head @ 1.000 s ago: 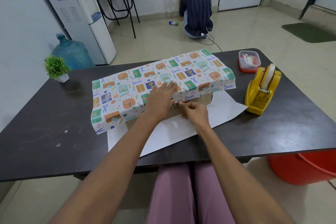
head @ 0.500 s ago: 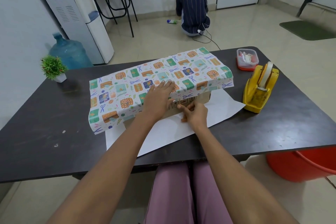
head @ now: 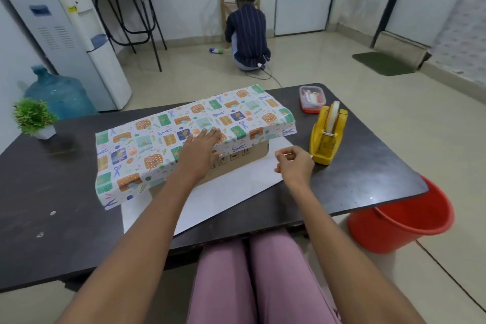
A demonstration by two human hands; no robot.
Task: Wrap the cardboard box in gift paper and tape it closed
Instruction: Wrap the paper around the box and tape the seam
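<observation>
A cardboard box [head: 236,163] lies on the dark table [head: 52,192], its top covered by patterned gift paper [head: 157,134] that droops over the near side. The paper's white underside [head: 231,192] spreads flat on the table in front of the box. My left hand [head: 200,150] presses flat on the paper at the box's near top edge. My right hand [head: 294,164] hovers above the white sheet's right corner, fingers loosely curled, thumb and forefinger close together; I see nothing between them. A yellow tape dispenser [head: 327,134] stands just right of that hand.
A small red-lidded plastic container [head: 311,98] sits behind the dispenser. A potted plant [head: 34,118] stands at the table's far left. A red bucket [head: 402,216] is on the floor at the right. A person [head: 247,34] crouches on the floor beyond the table.
My right hand has left the box's near side and moved right toward the tape dispenser. My left hand stays pressed on the paper.
</observation>
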